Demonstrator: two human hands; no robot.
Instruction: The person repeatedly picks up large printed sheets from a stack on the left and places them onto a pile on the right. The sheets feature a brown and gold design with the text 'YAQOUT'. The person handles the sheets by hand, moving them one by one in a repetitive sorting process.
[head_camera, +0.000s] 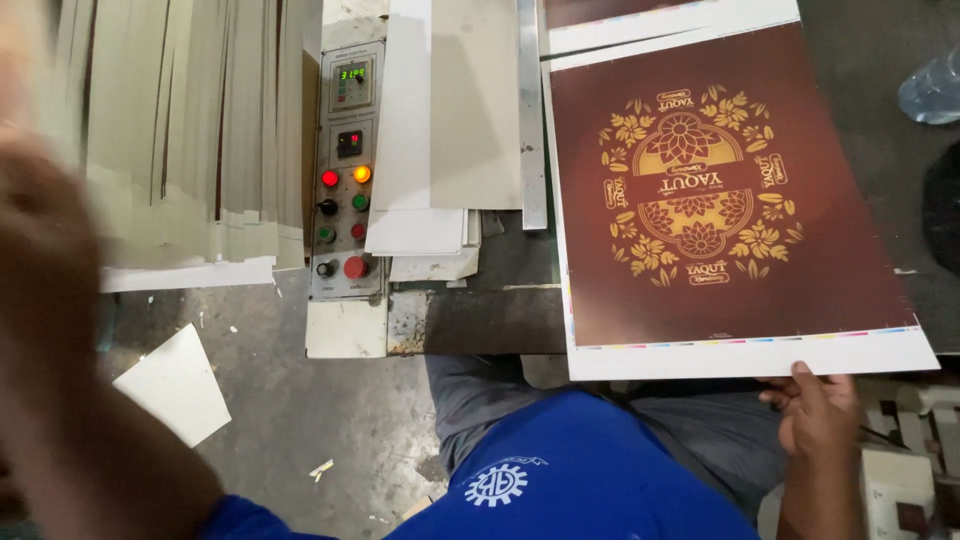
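Printed brown sheet (720, 200) over right hand (815, 410)

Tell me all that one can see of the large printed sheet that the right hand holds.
The printed sheet is a large, flat rectangle, apparently of paper or thin card. Its face is dark maroon-brown with a gold floral ornament in the middle. White margins border it, and a thin strip of small colour patches runs along the near margin. It lies flat on the machine bed, its near edge overhanging toward the person. The right hand grips this near white edge from below. Another similar sheet lies beyond it.
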